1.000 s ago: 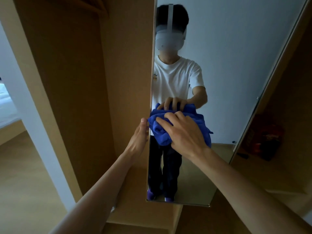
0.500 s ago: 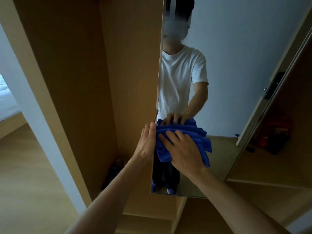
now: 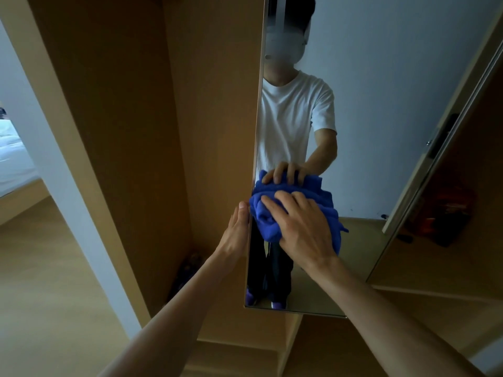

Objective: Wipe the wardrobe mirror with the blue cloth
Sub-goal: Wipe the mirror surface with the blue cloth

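- A bed (image 3: 13, 159) shows far to the left of the left hand, beyond the wardrobe side panel (image 3: 130, 131).
- The left hand (image 3: 236, 232) holds nothing. Its fingers are straight and together, laid along the left edge of the mirror (image 3: 381, 118).
- The blue cloth (image 3: 265, 219) is bunched just right of that hand, against the glass.
- The right hand (image 3: 302, 227) covers the cloth with spread, nearly flat fingers, pressing it to the mirror.
- Further right of this hand, dim red and dark items (image 3: 449, 213) sit on a shelf.

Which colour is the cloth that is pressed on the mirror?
The cloth is deep blue, plain; the head view shows it.
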A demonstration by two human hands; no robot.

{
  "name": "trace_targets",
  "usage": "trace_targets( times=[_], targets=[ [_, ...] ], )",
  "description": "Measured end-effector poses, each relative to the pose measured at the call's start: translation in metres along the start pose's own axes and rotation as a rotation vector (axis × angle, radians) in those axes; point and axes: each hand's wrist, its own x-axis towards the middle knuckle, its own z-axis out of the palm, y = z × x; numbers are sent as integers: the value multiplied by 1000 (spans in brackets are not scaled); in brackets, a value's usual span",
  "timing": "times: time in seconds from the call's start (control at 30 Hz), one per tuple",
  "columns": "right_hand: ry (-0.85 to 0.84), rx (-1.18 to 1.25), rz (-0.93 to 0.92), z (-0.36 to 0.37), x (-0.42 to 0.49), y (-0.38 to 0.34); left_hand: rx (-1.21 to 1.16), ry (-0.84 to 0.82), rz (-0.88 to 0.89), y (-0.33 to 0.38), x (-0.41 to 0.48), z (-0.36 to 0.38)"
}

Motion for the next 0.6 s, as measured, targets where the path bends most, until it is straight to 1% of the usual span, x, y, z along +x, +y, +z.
trace_targets(
  times=[0.1,0.2,0.43,0.53,0.6],
  targets=[
    [-1,5,-11,2,1,1,-22,1,-12,-4,-2,1],
    [-85,-28,-67,18,-13,-3,-22,16,-19,-7,0,4],
    [-241,-55,-116,42,-39,-8,-7,61,-22,-19,4,8],
    [-197,-52,-110,39,-39,-6,44,101,9,-25,3,13],
    [-142,-32,-70,31,-39,1,94,113,23,-28,1,18]
  ],
)
